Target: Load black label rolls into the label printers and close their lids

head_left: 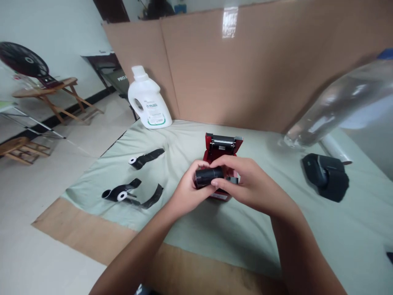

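Note:
A black roll point(203, 178), which looks like wound paper or film, is held level between both my hands. My left hand point(184, 192) wraps its left end, thumb along the lower side. At the other end, the thumb and fingers of my right hand point(248, 182) pinch the roll. Directly behind and below stands a small red device like a portable receipt printer point(209, 156), its lid point(224, 142) raised. My hands and the roll cover most of its inside, so I cannot tell whether the roll touches it.
Left on the green cloth point(172, 143) lie partly unwound black rolls point(139, 162) with white cores. A white jug point(152, 102) stands behind them. At right are a black device point(325, 176) and a large transparent bottle point(325, 110). A cardboard panel point(196, 73) closes the back.

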A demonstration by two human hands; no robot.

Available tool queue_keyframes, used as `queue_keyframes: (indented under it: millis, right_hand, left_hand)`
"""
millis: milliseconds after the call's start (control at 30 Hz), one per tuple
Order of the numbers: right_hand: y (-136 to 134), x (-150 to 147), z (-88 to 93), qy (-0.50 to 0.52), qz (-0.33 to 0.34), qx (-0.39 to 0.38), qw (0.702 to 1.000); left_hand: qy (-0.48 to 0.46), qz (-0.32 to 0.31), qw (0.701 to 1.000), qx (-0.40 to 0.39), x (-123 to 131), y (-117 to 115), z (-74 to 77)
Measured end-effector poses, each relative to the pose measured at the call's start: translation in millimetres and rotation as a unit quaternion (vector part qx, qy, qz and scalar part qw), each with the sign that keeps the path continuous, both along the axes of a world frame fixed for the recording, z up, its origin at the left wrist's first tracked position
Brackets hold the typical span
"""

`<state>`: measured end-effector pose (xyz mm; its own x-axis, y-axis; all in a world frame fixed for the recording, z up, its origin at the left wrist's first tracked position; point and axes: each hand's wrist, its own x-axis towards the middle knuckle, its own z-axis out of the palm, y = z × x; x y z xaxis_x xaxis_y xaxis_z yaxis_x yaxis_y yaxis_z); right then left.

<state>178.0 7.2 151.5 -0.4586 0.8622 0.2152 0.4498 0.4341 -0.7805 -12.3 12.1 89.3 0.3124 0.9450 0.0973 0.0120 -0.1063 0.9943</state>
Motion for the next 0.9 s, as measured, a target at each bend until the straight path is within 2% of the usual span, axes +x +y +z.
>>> queue_keyframes:
  millis: [167, 300, 433, 633, 767, 900]
  right_hand:
    - [10, 4, -5.7, 0.129, -0.066, -0.086, 0.986]
    - [20, 17, -13.0, 0.136, -0.111, -0.09, 0.98]
    - [33, 22, -31.0, 0.025, -0.138, -0.085, 0.987]
    - [44, -1, -61.2, -0.187, -0.202, -0.047, 0.96]
    - [47, -10, -60.0, -0.268, -0.22, -0.045, 0.937]
    - [53, -13, -53.3, -0.356, -0.208, -0.038, 0.91]
  left_hand:
    - [-0.011, 0.048, 0.998, -0.038, -2, -16, -17.6]
    - [0.066, -0.006, 0.997, -0.05, -5, -29, -37.9]
    - [0.112, -0.06, 0.99, -0.064, 2, -37, -56.6]
    - [0.102, -0.03, 0.993, -0.047, 8, -34, -73.5]
    - [0.055, -0.02, 0.996, -0.072, 7, -29, -72.6]
    - [0.046, -0.018, 0.995, -0.091, 7, -25, -73.7]
